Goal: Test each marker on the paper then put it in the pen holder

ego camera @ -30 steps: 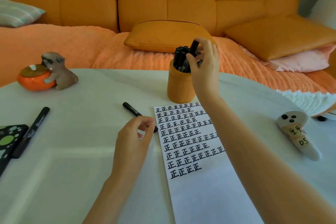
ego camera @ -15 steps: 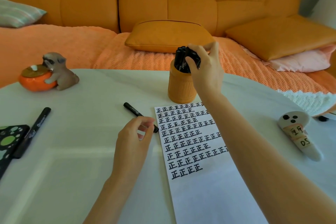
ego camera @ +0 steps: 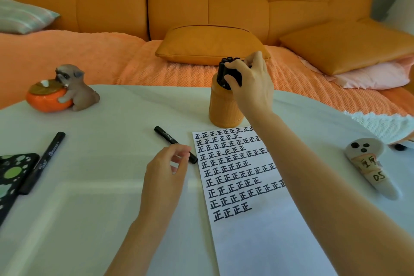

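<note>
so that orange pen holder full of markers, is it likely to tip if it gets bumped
Possibly. The pen holder is tall for its base, and the markers stick out above its rim, so weight probably sits high. The right hand rests on the marker tops, so a sideways nudge there would have leverage. It stands upright on the flat table, and its straight sides probably steady it.

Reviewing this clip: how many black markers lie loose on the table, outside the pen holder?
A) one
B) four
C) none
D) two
D: one marker lies by the left hand next to the paper, and a second marker lies far left beside the spotted case.
</note>
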A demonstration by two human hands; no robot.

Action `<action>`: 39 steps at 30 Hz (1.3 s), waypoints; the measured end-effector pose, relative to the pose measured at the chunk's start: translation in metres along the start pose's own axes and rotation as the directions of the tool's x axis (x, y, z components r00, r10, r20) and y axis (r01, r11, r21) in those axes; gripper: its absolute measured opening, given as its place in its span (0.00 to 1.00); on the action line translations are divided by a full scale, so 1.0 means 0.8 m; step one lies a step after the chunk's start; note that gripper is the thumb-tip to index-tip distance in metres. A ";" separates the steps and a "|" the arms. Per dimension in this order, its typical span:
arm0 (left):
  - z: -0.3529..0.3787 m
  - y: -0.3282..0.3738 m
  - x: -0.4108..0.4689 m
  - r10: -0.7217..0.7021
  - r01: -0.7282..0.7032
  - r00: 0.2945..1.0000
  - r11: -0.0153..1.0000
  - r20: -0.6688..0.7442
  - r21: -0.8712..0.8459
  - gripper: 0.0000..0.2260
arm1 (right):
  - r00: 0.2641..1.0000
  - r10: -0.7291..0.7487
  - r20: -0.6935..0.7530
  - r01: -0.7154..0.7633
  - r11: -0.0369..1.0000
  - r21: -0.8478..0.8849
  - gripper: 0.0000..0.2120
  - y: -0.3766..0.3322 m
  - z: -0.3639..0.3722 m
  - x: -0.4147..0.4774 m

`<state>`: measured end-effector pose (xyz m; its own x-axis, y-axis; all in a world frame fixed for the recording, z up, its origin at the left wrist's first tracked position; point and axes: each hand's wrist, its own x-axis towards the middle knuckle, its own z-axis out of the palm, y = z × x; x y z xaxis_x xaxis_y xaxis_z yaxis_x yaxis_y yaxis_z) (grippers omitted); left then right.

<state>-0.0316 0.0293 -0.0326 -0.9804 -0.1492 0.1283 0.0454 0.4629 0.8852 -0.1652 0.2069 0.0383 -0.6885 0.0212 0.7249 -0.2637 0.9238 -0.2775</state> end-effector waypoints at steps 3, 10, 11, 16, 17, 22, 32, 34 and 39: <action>-0.001 0.000 0.001 -0.005 0.005 1.000 1.000 0.001 0.006 0.07 | 0.998 -0.056 -0.013 0.055 0.998 -0.039 0.16 0.002 -0.001 -0.005; -0.004 -0.002 0.003 -0.002 0.003 0.999 0.999 -0.032 0.032 0.09 | 0.982 -0.142 -0.124 0.152 0.985 0.080 0.10 -0.032 -0.007 -0.050; -0.004 -0.002 0.003 -0.007 0.008 0.999 0.999 -0.045 0.031 0.09 | 0.990 -0.139 0.008 0.137 0.979 0.153 0.08 -0.042 -0.008 -0.062; -0.006 0.002 0.002 -0.033 0.036 0.995 0.999 -0.099 0.023 0.10 | 0.715 0.033 0.698 -0.144 0.984 0.101 0.19 -0.081 0.009 -0.109; -0.006 0.003 0.002 -0.037 0.039 0.994 0.999 -0.106 0.019 0.10 | 0.675 0.067 0.735 -0.168 0.984 0.065 0.19 -0.086 0.012 -0.110; -0.008 0.001 0.003 -0.055 0.055 0.990 0.998 -0.128 -0.007 0.08 | 0.615 0.102 0.782 -0.173 0.985 0.007 0.14 -0.100 0.023 -0.109; -0.005 0.019 -0.004 0.057 -0.047 0.994 0.993 0.093 -0.104 0.08 | 0.643 0.245 0.726 -0.714 0.534 0.452 0.04 -0.086 -0.033 -0.117; -0.004 0.021 -0.006 0.078 -0.066 0.987 0.994 0.138 -0.088 0.06 | 0.665 0.224 0.712 -0.700 0.520 0.489 0.04 -0.082 -0.043 -0.123; -0.003 0.019 -0.009 0.112 -0.104 0.967 0.994 0.231 -0.044 0.06 | 0.631 0.270 0.727 -0.762 0.390 0.517 0.11 -0.070 -0.065 -0.131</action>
<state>-0.0236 0.0352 -0.0189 -0.9868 0.1089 0.1199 0.1559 0.4369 0.8859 -0.0433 0.1728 0.0104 -0.9970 -0.0147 -0.0757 0.0727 0.1463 -0.9866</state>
